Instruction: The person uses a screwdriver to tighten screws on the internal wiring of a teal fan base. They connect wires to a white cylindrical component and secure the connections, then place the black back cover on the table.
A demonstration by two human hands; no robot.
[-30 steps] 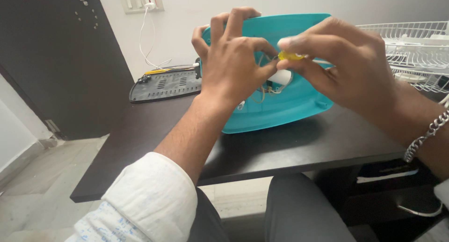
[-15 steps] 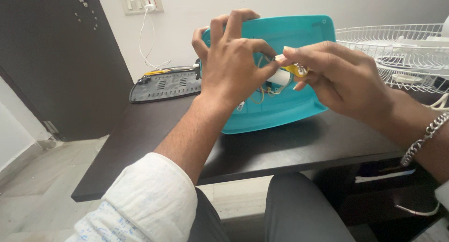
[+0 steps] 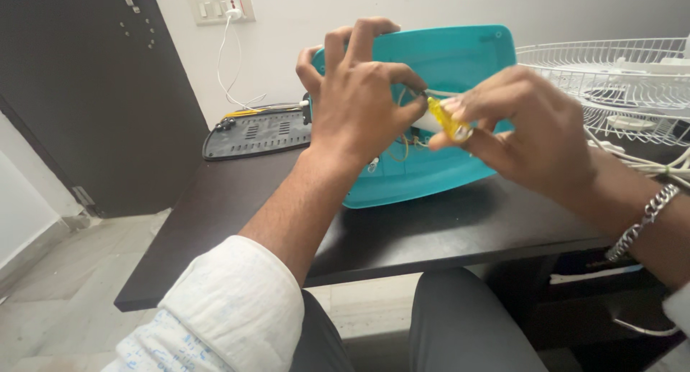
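Seated at a dark desk (image 3: 460, 228), you work with both hands in front of a turquoise plastic casing (image 3: 460, 63) that stands tilted up on the desk near its middle, its open face turned toward you. Your left hand (image 3: 356, 102) is spread over the casing's left part, fingers curled across its upper edge and the thumb reaching toward the centre, where thin wires (image 3: 399, 138) hang in small loops against the plastic. Your right hand (image 3: 528, 135) comes in from the right; its grip is narrow, the fingertips pinched around a small yellow tool (image 3: 449, 122) whose pale tip points left and meets your left thumb just in front of the casing. How firmly the left fingers press on the plastic cannot be told. A metal chain bracelet (image 3: 643, 221) sits on your right wrist, and a white sleeve (image 3: 230, 314) is rolled back on your left forearm. Behind the casing to the left, a grey ribbed panel (image 3: 259, 131) lies flat on the desk with a white cable (image 3: 226, 63) rising to a wall socket (image 3: 219, 0). At the right edge, a white wire fan guard (image 3: 611, 84) rests beside the casing.
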